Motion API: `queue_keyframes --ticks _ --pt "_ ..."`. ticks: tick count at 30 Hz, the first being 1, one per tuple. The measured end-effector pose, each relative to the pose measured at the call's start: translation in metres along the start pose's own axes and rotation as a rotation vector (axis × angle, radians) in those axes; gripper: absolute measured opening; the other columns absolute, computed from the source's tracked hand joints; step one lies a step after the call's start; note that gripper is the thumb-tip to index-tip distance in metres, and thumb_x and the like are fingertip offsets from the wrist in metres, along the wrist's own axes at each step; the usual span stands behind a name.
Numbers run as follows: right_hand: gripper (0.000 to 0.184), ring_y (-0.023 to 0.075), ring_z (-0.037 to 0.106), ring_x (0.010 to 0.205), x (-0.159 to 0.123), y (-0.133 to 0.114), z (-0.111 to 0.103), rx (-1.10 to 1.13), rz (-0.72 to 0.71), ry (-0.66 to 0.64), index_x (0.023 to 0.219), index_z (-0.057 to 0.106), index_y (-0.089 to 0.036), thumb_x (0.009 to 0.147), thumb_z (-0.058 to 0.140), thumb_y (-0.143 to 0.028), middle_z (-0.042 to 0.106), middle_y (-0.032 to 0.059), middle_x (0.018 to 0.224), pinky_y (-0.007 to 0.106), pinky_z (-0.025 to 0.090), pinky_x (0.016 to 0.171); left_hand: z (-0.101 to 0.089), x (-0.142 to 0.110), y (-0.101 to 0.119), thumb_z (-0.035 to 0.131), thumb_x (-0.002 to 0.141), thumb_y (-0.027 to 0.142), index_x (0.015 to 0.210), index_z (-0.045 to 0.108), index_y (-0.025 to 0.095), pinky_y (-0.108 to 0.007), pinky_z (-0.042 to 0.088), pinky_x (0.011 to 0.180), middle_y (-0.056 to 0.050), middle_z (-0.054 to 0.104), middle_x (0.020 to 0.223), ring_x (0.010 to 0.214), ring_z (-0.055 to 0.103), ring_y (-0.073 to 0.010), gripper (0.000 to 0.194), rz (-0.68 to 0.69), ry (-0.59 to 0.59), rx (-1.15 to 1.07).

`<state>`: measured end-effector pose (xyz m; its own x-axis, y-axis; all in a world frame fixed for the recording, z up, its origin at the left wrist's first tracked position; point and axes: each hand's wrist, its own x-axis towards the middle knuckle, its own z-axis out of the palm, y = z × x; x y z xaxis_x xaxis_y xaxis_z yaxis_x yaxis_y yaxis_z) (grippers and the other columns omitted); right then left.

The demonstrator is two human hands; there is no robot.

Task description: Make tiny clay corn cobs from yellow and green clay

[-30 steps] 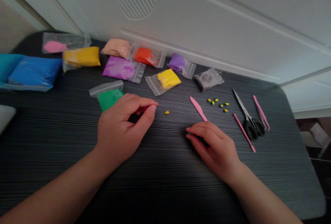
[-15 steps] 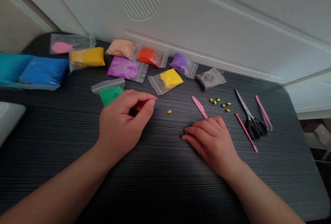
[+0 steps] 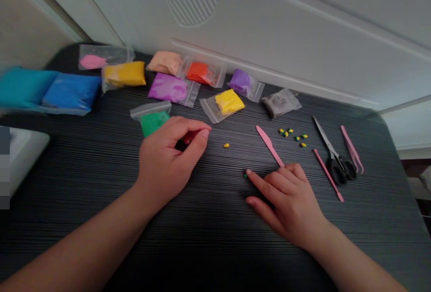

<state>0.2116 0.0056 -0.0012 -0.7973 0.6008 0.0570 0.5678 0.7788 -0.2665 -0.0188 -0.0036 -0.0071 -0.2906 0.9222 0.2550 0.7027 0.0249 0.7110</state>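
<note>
My right hand has thumb and forefinger apart, the forefinger's tip touching a tiny green piece of clay on the table. Its knuckles lie by the handle end of a pink plastic knife. My left hand is closed in a pinch beside the bag of green clay; whatever its fingers hold is hidden. Between the hands lies a small yellow clay piece. Several little yellow-and-green clay pieces sit in a group right of the knife.
Black scissors, pink tweezers and a thin pink tool lie at the right. Bags of yellow, grey, purple and blue clay line the back. A white object stands at the left edge.
My right hand's thumb and forefinger have parted, letting the green piece down onto the table under the forefinger. My left hand keeps its pinch. The whole view has shifted, so things appear farther right.
</note>
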Motion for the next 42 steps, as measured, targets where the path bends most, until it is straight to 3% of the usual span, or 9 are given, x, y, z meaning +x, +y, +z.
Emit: queue_keyframes --ticks 7,11,16,42 --pt "0.042 0.0165 0.045 0.070 0.0014 -0.0039 0.0034 -0.036 -0.046 -0.066 0.121 0.048 -0.023 0.083 0.046 -0.042 0.055 0.0008 0.073 0.039 0.029 0.071 0.0004 -0.0001 -0.0005 0.053 0.077 0.024 0.082 0.062 0.025 -0.026 0.046 0.063 0.003 0.064 0.079 0.066 0.058 -0.0120 0.010 0.011 0.005 0.000" --pt "0.043 0.0172 0.045 0.072 0.0015 -0.0043 0.0013 -0.069 0.016 -0.070 0.121 0.048 -0.021 0.083 0.045 -0.042 0.054 0.0016 0.073 0.039 0.029 0.071 0.0016 0.0000 -0.0011 0.054 0.076 0.024 0.082 0.063 0.024 -0.026 0.046 0.064 0.002 0.065 0.079 0.068 0.058 -0.0129 0.010 0.010 0.018 -0.016" --pt "0.045 0.0164 0.045 0.072 -0.0012 -0.0078 0.0003 -0.023 -0.034 -0.115 0.122 0.046 -0.023 0.083 0.044 -0.045 0.055 0.0007 0.076 0.039 0.028 0.074 0.0025 -0.0002 -0.0016 0.055 0.076 0.022 0.081 0.063 0.024 -0.026 0.046 0.063 0.003 0.064 0.078 0.067 0.058 -0.0124 0.010 0.015 0.036 -0.043" --pt "0.047 0.0184 0.046 0.076 -0.0016 -0.0051 -0.0033 -0.070 0.015 -0.175 0.126 0.042 -0.024 0.085 0.038 -0.047 0.054 0.0023 0.081 0.040 0.027 0.076 0.0021 -0.0009 -0.0023 0.056 0.076 0.022 0.082 0.063 0.024 -0.024 0.046 0.061 0.002 0.063 0.075 0.064 0.058 -0.0114 0.009 0.057 0.041 -0.010"
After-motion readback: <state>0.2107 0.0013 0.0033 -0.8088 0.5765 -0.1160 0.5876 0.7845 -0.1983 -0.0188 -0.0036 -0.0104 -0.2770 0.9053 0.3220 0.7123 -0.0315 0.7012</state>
